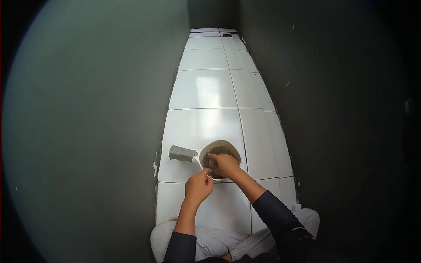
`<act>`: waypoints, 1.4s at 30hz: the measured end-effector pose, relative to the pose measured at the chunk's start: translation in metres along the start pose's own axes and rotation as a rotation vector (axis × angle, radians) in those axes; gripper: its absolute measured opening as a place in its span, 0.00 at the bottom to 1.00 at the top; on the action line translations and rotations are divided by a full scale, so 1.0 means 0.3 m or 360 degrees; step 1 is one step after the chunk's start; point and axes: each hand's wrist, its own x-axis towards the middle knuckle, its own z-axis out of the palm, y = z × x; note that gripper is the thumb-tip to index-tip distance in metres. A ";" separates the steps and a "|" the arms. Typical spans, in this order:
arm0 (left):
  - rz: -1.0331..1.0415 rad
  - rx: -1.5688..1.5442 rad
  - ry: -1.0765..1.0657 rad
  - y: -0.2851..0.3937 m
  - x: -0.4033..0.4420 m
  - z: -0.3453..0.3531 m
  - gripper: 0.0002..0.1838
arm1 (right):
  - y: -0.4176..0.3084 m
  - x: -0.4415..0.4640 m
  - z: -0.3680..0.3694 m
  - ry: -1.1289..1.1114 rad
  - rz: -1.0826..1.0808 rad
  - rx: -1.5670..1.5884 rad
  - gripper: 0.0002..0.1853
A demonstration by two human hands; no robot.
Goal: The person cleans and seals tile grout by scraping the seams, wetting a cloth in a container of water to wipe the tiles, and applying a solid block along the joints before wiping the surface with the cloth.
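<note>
A white round pot [238,149] with a side handle stands on the tiles in front of me, holding something dark, perhaps liquid. My right hand [226,165] reaches into it from the right, fingers bent around a small greyish piece [212,161] whose kind I cannot make out. At the near left rim is my left hand [199,186], its thumb and fingertips pinched together close to the right fingers. What lies in that pinch is hidden. A flat grey-green piece [182,153], cloth-like, covers the handle's outer end.
White floor tiles [206,90] run forward as a narrow strip. A dark grey-green left wall [101,118] and right wall [346,122] stand close on both sides. My crossed legs [215,239] are at the near edge. A small dark object [227,35] lies far ahead.
</note>
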 end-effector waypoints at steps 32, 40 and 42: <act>-0.0062 0.0266 0.0082 -0.130 -0.151 -0.105 0.16 | 0.009 0.015 0.008 0.0672 0.0087 0.0501 0.23; -0.0812 0.1047 -0.1107 -0.423 -0.229 -0.169 0.42 | -0.006 0.014 0.019 0.0670 0.0363 0.0951 0.21; -0.0943 0.0971 -0.1395 -0.404 -0.224 -0.203 0.51 | -0.014 0.002 0.033 0.0736 0.0259 0.0766 0.20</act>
